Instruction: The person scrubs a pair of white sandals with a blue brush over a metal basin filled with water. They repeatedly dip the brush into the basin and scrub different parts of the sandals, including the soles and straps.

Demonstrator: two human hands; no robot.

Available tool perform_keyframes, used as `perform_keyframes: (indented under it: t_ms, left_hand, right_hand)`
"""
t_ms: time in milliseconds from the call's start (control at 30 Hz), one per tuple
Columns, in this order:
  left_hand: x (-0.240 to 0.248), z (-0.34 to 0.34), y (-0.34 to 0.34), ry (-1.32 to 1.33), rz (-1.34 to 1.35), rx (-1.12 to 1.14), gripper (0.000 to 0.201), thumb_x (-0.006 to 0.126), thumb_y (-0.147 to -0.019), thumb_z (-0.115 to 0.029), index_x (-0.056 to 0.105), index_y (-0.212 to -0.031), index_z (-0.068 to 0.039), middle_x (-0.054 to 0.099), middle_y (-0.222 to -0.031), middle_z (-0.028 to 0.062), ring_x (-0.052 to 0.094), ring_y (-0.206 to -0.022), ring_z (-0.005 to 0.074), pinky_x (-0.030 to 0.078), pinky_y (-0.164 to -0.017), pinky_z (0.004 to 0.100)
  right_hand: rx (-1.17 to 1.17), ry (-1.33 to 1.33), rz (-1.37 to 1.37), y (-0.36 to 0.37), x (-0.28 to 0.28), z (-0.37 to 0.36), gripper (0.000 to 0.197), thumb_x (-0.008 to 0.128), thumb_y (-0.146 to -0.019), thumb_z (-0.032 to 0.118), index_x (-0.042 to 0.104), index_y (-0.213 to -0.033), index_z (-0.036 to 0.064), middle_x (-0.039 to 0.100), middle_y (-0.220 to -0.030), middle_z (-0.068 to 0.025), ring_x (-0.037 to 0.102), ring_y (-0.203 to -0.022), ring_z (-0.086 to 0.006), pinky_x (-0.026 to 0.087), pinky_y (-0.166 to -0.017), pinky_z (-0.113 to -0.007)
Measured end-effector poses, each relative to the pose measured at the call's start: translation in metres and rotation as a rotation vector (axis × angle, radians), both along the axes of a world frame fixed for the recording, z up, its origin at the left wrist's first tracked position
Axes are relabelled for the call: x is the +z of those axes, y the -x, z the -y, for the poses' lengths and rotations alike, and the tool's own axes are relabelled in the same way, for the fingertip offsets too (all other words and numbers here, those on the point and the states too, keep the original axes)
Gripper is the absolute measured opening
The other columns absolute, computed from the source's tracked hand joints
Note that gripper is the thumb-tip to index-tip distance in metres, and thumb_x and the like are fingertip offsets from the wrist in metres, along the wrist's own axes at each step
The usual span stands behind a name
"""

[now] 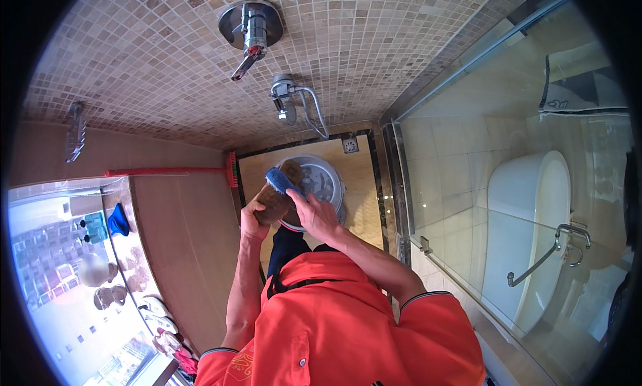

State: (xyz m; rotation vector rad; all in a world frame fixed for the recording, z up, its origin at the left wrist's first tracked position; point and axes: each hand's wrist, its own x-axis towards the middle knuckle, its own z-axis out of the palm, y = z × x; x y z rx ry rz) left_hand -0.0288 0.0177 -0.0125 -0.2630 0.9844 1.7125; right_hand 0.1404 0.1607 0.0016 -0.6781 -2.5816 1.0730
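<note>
My left hand (254, 219) is closed round a brown shoe (273, 204), held up over the near left side of a pale bucket (338, 180). In my right hand (317, 219) is a blue scrub brush (281, 180) with pale bristles, lying against the shoe's upper side. The far end of the shoe shows beyond the brush. Whitish suds float on the water in the bucket, which stands on the tan floor between my hands and the wall. Part of the bucket's near side is hidden by my hands and the shoe.
A red-handled broom (167, 172) leans at the left. On the mosaic wall are a shower mixer (254, 31) and a hose fitting (284, 98). A floor drain (350, 145) lies beyond the bucket. Shoes (157, 309) line the left sill; a glass partition and bathtub (528, 212) stand right.
</note>
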Motion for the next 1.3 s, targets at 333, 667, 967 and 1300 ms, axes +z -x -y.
perform_keyframes:
  t_ms: [333,667,967,1300]
  left_hand:
    - [0.011,0.009,0.017,0.077,0.045,0.018,0.065,0.054,-0.075,-0.020,0.058,-0.136,0.004,0.067,-0.129,0.0217,0.066,-0.115,0.0400,0.056,-0.098,0.0524]
    - [-0.005,0.017,0.026,0.091,0.079,-0.004,0.061,0.054,-0.075,-0.021,0.061,-0.129,0.007,0.070,-0.120,0.0219,0.070,-0.106,0.0378,0.060,-0.087,0.0466]
    - [-0.007,0.010,0.004,0.170,0.047,-0.098,0.058,0.055,-0.076,-0.018,0.062,-0.128,0.006,0.070,-0.120,0.0216,0.070,-0.106,0.0380,0.059,-0.092,0.0480]
    - [-0.002,0.007,-0.008,0.170,-0.149,-0.008,0.069,0.053,-0.075,-0.006,0.058,-0.143,0.004,0.068,-0.127,0.0154,0.067,-0.110,0.0281,0.053,-0.098,0.0366]
  right_hand:
    - [0.026,0.091,-0.016,-0.037,-0.024,0.007,0.045,0.061,-0.098,0.013,0.056,-0.143,0.0167,0.065,-0.085,-0.0198,0.068,-0.066,-0.0418,0.055,-0.054,-0.050]
    - [0.073,0.065,-0.024,-0.022,-0.019,-0.013,0.043,0.061,-0.098,0.012,0.058,-0.141,0.0156,0.067,-0.084,-0.0222,0.068,-0.069,-0.0420,0.056,-0.058,-0.050]
    - [0.023,0.048,-0.032,0.001,-0.030,-0.010,0.042,0.059,-0.100,0.016,0.059,-0.141,0.0176,0.067,-0.086,-0.0236,0.068,-0.069,-0.0442,0.056,-0.058,-0.051]
    - [0.019,0.104,-0.004,-0.015,-0.011,0.002,0.038,0.059,-0.100,0.015,0.061,-0.137,0.0129,0.067,-0.081,-0.0232,0.068,-0.069,-0.0433,0.055,-0.060,-0.052]
